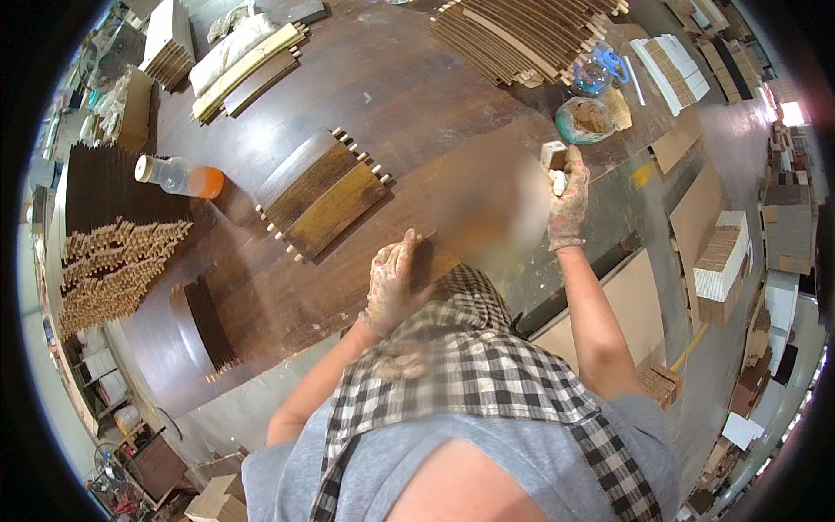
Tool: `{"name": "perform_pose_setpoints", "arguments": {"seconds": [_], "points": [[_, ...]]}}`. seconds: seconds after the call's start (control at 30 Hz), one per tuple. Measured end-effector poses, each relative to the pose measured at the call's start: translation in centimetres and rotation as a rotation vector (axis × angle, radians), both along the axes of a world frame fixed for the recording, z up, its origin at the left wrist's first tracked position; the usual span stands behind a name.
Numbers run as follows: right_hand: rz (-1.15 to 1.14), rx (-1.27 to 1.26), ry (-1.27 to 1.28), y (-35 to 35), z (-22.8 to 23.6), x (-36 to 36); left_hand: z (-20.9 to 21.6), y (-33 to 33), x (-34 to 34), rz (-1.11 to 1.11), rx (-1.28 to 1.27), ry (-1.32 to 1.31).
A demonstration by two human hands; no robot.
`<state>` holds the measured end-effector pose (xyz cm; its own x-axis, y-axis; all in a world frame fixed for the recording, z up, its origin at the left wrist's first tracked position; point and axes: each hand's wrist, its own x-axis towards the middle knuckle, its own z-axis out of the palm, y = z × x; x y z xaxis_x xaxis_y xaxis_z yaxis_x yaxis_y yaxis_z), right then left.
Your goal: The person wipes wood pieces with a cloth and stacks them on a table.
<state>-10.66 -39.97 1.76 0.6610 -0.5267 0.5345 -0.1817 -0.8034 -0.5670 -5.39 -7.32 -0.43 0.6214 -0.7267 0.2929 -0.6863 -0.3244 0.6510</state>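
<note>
My left hand (391, 283), in a patterned work glove, is at the near edge of the brown table (383, 113). Its fingers are closed together beside a dark brown surface, and what they hold is hidden by a blur. Farther right, my raised right hand (567, 200), gloved alike, grips a small white-and-brown block (554, 155). Something white shows between its fingers, too small to name. Left of centre lie two brown wooden boards (335, 213) side by side, with pale dowels sticking out of both ends. A large blurred patch covers the space between my hands.
A jar of orange liquid (187, 178) lies left of the boards. Dark doweled boards are stacked at far left (122, 261), and more stand at the back (513, 39). A cut-open plastic container (584, 120) and a blue-handled jug (596, 71) stand at right, near cardboard (696, 200).
</note>
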Motion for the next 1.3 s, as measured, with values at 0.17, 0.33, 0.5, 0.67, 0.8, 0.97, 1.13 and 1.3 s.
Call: {"name": "perform_pose_setpoints", "arguments": {"seconds": [0.17, 0.33, 0.5, 0.67, 0.8, 0.97, 1.13, 1.3], "points": [[0.214, 0.039, 0.140, 5.3, -1.3, 1.4, 0.6, 0.3, 0.6, -0.001, 0.026, 0.018], [0.025, 0.037, 0.186, 2.0, -1.8, 0.3, 1.5, 0.5, 1.1, -0.060, 0.061, 0.051], [0.026, 0.158, 0.009, -3.7, -0.3, -0.8, 4.9, -2.0, 0.9, -0.052, 0.317, -0.008], [0.299, 0.287, 0.103, 6.0, 0.9, 0.5, 3.9, -5.0, 1.6, -0.111, 0.313, 0.033], [0.335, 0.365, 0.123, 7.5, 3.1, 0.6, 2.4, -3.0, 1.3, -0.057, 0.131, 0.035], [0.310, 0.653, -0.103, 3.8, 2.4, 1.6, 7.3, 5.7, 3.8, 0.263, -0.003, 0.096], [0.469, 0.498, -0.042, 9.7, 3.7, 5.4, 11.3, 19.2, 6.2, 0.883, -0.057, -0.308], [0.697, 0.411, -0.027, 13.9, 5.2, 8.4, 11.8, 32.2, 5.8, 1.244, 0.259, -0.274]]}}
